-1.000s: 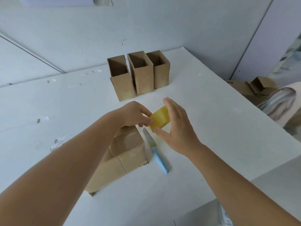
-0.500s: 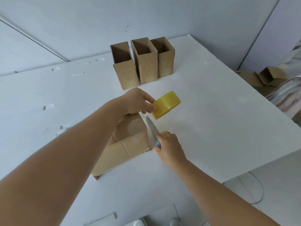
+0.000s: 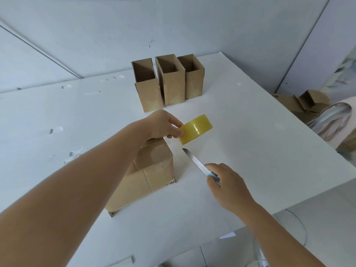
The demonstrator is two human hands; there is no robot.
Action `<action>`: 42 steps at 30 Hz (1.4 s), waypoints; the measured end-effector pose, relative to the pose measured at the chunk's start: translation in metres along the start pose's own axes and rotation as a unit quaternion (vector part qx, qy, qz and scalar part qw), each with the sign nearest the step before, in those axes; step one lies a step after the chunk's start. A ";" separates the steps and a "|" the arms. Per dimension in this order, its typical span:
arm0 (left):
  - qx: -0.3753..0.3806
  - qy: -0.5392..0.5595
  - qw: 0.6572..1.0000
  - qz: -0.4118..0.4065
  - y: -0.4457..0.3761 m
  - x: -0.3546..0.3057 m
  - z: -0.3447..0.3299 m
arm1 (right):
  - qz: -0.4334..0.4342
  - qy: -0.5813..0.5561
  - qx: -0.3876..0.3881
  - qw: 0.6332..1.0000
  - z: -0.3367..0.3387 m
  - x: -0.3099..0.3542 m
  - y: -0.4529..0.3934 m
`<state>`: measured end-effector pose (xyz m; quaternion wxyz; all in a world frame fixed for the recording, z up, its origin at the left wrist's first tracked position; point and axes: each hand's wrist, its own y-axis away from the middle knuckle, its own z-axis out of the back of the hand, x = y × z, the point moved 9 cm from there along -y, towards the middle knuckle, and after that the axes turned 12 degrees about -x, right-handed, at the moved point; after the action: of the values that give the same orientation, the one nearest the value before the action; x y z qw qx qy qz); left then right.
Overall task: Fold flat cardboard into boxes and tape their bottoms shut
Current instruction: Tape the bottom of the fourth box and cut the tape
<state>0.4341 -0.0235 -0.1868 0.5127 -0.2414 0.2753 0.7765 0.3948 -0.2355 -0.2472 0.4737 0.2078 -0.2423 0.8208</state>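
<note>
A cardboard box (image 3: 148, 174) lies on its side on the white table (image 3: 250, 143), its taped bottom facing me. My left hand (image 3: 163, 126) is above the box's far end and holds a yellow roll of tape (image 3: 196, 129) just to the right of it. A thin strip of clear tape seems to run from the roll down to the box. My right hand (image 3: 229, 187) grips the blue handle of a knife (image 3: 196, 163), whose blade points up and left toward the tape roll.
Three upright open boxes (image 3: 169, 81) stand in a row at the back of the table. Beyond the table's right edge lie more cardboard pieces (image 3: 304, 102) and a printed roll (image 3: 335, 124). Tape scraps (image 3: 73, 154) dot the table's left side.
My right hand let go of the tape roll, took the knife off the table and now holds it raised beside the box. My left hand kept the roll.
</note>
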 end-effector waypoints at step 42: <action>-0.067 0.016 0.997 -0.038 -0.003 -0.002 0.005 | 0.145 0.288 0.045 0.946 0.053 0.116 -0.056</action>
<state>0.4367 -0.0205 -0.1820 0.5201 -0.2980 0.2219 0.7691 0.3958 -0.1649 -0.1275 0.3891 -0.0533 -0.0861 0.9156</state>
